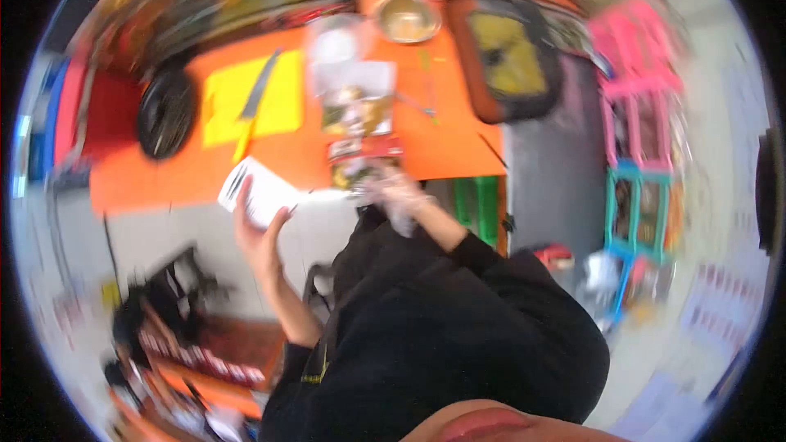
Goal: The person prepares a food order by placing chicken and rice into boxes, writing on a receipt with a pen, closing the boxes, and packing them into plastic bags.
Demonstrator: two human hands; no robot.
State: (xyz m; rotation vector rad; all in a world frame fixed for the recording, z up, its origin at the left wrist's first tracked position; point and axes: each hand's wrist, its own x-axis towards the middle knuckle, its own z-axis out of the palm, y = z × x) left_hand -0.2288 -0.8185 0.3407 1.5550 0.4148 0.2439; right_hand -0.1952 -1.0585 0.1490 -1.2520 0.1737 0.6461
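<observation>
My left hand is bare and holds a white card or flat pack with dark print in front of the table edge, thumb on one side and fingers on the other. My right hand, in a clear plastic glove, is closed at the lower end of a printed food packet at the table's front edge; its fingers are blurred. Just beyond lies another picture-printed packet, with a clear tub holding something white behind it.
On the orange table are a yellow cutting board with a yellow-handled knife, a black round pan or lid, a metal bowl and a black tray. Pink baskets stand right. People sit lower left.
</observation>
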